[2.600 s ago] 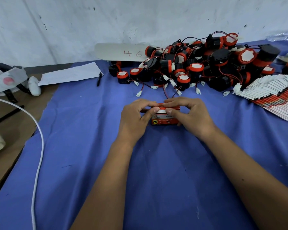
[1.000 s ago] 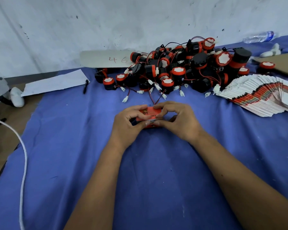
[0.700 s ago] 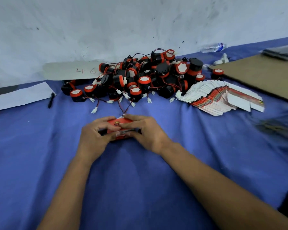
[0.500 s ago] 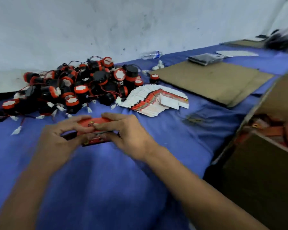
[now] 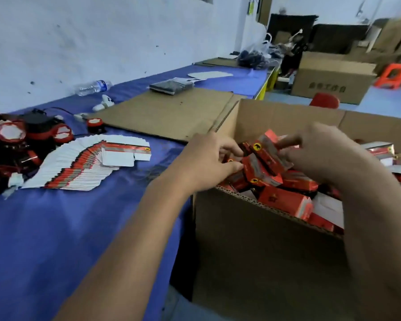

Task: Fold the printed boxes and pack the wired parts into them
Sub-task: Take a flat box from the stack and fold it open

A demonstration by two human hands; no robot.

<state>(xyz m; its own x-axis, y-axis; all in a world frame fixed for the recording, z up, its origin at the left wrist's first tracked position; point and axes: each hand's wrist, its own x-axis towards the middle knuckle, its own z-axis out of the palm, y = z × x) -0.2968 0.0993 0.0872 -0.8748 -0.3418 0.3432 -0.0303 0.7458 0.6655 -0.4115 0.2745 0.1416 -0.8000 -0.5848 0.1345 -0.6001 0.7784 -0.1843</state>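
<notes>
Red printed box (image 5: 263,162) sits pinched between both hands over the carton (image 5: 252,228), long axis tilted down-right; left hand (image 5: 208,163) holds its near end, right hand (image 5: 320,154) its far end.

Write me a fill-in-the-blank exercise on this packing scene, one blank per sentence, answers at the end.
1. Both hands hold a red box over an open ____ carton.
2. The tablecloth is ____ in colour.
3. The flat unfolded boxes lie fanned out to the ____ of the carton.
4. A plastic ____ lies on its side by the wall.

Answers: cardboard; blue; left; bottle
</notes>
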